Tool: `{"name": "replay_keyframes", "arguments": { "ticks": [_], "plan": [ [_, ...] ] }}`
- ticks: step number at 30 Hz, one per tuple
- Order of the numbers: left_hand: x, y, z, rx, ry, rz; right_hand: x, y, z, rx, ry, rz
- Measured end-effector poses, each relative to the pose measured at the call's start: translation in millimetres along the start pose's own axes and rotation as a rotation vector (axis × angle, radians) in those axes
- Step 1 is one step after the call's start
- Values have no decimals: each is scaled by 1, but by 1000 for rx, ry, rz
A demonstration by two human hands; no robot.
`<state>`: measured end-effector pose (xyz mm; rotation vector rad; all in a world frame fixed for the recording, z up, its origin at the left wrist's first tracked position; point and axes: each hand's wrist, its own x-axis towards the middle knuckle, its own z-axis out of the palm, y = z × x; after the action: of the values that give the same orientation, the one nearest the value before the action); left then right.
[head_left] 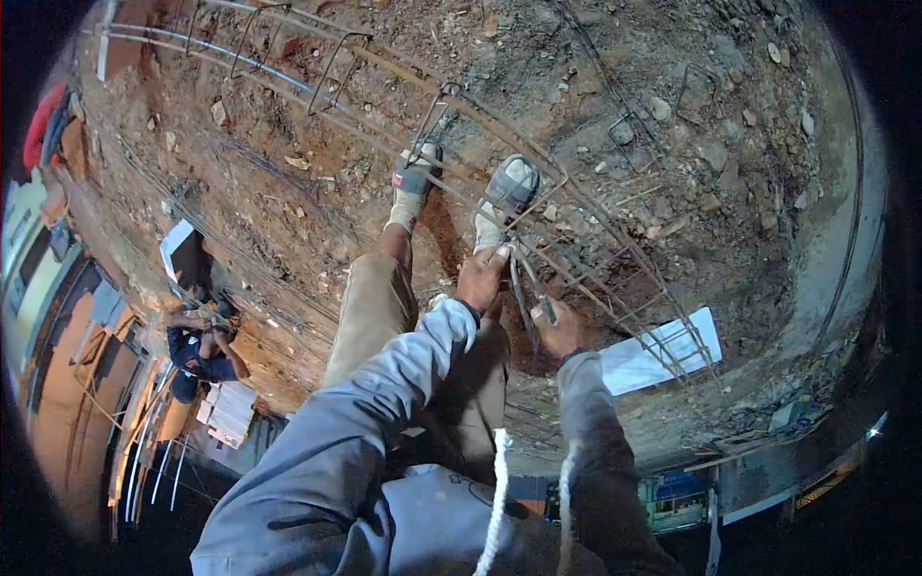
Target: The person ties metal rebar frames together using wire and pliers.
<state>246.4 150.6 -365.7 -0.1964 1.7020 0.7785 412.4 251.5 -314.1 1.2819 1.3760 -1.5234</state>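
Observation:
A long rebar cage [451, 96] of thin bars and square stirrups runs across the ground in front of me, past my shoes. My right hand [560, 331] is closed around the handles of a pair of pincers [520, 278], whose head points at the cage bars near my right shoe. Beside the pincers' head, my left hand [483, 274] is closed with thumb and finger pinched at the near bar. What it pinches, perhaps thin wire, is too small to make out. The joint at the pincers' tip is partly hidden by my fingers.
A white board [663, 353] lies under the cage's right end. Loose stirrups [634, 139] and stones lie on the rough soil beyond. Another person [204, 346] crouches at the left, near boards and bars. Two white cords [497, 499] hang before my chest.

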Motion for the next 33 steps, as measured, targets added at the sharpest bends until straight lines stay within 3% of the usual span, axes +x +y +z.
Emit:
{"name": "replay_keyframes", "arguments": {
  "ticks": [1,3,5,6,11,13,14,15,17,19,21,23,25,27,29,31,33],
  "plan": [
    [1,-5,1,172,79,92,7,6,-1,-10,-53,-12],
    [-8,22,-5,227,51,55,13,-4,-15,22,-110,-88],
    [-14,41,-10,461,41,116,24,0,-23,530,-480,2],
    [-5,27,-14,398,-15,83,33,5,-24,519,-572,-53],
    [4,26,-23,675,-72,2,39,-11,-26,719,-785,72],
    [-7,42,-22,554,-69,67,35,-2,-12,794,-686,-40],
    [-21,70,-17,631,-30,102,41,13,4,641,-596,-167],
    [-27,74,-14,636,-32,102,34,7,3,646,-596,-169],
    [-36,78,-10,487,162,207,17,-12,4,839,-535,-287],
    [-38,78,-13,453,148,105,3,-25,6,802,-484,-179],
    [-35,85,-17,188,4,-10,-6,-28,19,495,-311,-124],
    [-38,94,-16,356,37,94,-22,-41,29,680,-232,-135],
    [-35,89,-14,184,12,-21,-31,-52,30,1171,-279,-27],
    [-40,99,4,145,62,92,-25,-39,37,1177,-347,10],
    [-46,114,19,604,171,169,-17,-29,39,1300,-435,98],
    [-28,77,10,718,116,153,-13,-18,42,1262,-410,51],
    [-17,56,5,706,61,283,-20,-26,33,563,-58,-122]
  ]
}}
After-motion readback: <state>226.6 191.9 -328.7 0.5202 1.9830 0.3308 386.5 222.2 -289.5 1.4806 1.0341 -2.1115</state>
